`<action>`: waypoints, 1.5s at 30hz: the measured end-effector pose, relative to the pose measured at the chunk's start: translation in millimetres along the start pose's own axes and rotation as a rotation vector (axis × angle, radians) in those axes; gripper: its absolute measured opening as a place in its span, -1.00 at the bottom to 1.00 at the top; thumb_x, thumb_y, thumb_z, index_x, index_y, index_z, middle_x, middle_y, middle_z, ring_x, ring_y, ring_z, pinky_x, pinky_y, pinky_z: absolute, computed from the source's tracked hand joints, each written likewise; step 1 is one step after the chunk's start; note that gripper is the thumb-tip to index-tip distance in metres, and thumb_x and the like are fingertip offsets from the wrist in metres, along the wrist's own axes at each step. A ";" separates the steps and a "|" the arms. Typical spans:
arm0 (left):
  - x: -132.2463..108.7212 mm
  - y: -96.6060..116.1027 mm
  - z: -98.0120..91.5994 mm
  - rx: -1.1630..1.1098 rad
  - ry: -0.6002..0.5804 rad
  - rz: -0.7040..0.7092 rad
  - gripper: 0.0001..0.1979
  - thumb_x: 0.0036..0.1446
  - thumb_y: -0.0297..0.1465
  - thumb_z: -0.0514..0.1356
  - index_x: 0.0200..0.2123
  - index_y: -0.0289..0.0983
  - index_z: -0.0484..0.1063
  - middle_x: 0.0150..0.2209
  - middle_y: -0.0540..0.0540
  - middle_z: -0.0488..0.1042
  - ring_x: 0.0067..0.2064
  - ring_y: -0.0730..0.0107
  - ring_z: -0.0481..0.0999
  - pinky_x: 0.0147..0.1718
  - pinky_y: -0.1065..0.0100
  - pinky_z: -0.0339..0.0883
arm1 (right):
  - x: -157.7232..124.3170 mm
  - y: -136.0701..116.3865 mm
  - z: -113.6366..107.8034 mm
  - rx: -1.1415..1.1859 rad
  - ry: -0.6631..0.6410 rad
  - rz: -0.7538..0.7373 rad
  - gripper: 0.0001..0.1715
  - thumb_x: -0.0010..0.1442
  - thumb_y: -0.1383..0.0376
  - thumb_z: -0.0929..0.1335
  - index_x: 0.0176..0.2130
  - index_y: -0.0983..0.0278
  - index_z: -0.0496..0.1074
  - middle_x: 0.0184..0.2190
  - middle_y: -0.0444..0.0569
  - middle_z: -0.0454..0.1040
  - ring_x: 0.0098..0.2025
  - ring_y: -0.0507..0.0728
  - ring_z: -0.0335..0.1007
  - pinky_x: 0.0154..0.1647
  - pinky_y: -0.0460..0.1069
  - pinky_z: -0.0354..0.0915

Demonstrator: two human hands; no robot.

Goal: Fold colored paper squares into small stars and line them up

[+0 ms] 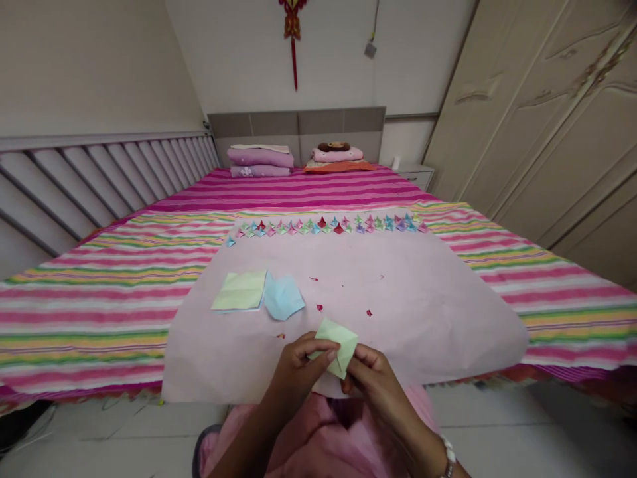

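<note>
Green paper (344, 340) is btwn both hands above near edge of sheet (423, 312), L hand (302, 358) pinching it thumb-to-finger, R hand (372, 372) half-curled, gripping its right side, prob. mid-fold; next likely needs aligned edges & firm crease.

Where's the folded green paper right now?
In the head view, the folded green paper is low, just right of centre, pinched in the left hand with the right hand at its right edge, above the pale sheet.

Held square (344, 341) — matt, creased paper; bedspread (109, 292) — matt cloth; wardrobe doors (542, 126) smooth, faintly glossy.
</note>
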State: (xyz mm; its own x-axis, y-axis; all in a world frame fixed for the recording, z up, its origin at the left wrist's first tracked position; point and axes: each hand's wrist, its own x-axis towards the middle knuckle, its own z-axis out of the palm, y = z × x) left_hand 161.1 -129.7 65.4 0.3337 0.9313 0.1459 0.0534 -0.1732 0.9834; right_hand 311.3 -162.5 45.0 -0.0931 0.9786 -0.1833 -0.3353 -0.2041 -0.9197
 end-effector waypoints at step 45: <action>-0.8 -9.2 15.1 -0.417 0.178 -0.323 -0.72 -0.18 -0.21 0.37 -0.52 -0.32 0.50 -0.54 0.00 0.51 -0.48 0.42 0.42 -0.44 0.41 0.27 | 4.5 1.1 4.6 0.118 0.169 -0.046 -0.73 -0.14 0.22 0.52 -0.41 0.34 0.55 -0.50 -0.05 0.54 -0.49 0.10 0.35 -0.44 -0.05 0.25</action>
State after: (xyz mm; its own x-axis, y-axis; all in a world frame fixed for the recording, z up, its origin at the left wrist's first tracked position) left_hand 174.6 -133.7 54.6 0.1961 0.9621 -0.1895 -0.2627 0.2378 0.9351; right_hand 306.2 -158.4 44.7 0.0802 0.9750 -0.2071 -0.4442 -0.1510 -0.8831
